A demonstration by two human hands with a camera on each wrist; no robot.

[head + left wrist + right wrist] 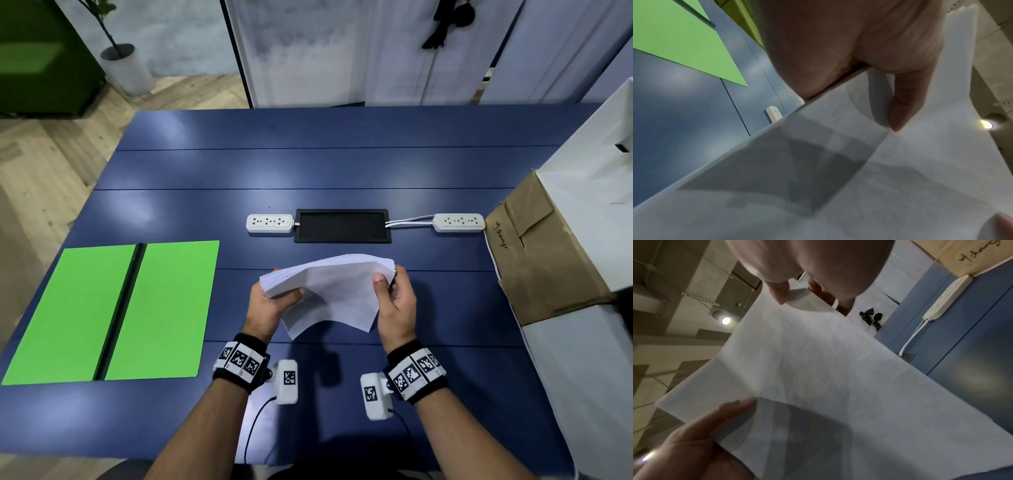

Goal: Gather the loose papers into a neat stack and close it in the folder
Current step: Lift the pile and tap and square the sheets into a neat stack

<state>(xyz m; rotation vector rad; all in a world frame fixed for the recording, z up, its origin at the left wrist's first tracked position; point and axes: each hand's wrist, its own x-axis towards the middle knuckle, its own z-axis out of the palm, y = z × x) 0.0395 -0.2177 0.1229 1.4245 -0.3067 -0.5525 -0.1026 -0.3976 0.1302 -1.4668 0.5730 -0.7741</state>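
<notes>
A stack of white papers [332, 284] is held above the blue table [308, 168], bowed upward in the middle. My left hand [274, 301] grips its left edge, thumb on top. My right hand [394, 294] pinches its right edge, thumb on the top sheet. The green folder [113, 308] lies open and flat at the table's left, a dark spine down its middle. In the left wrist view the papers [879, 178] fill the frame under my left hand [859, 56], with the folder [680, 40] behind. In the right wrist view my right hand [807, 272] pinches the papers [828, 369].
Two white power strips [270, 223] [459, 222] flank a black cable hatch [342, 226] in the table's middle. A brown paper bag [541, 253] and a white box [589, 212] stand at the right edge. A potted plant [125, 68] is on the floor beyond.
</notes>
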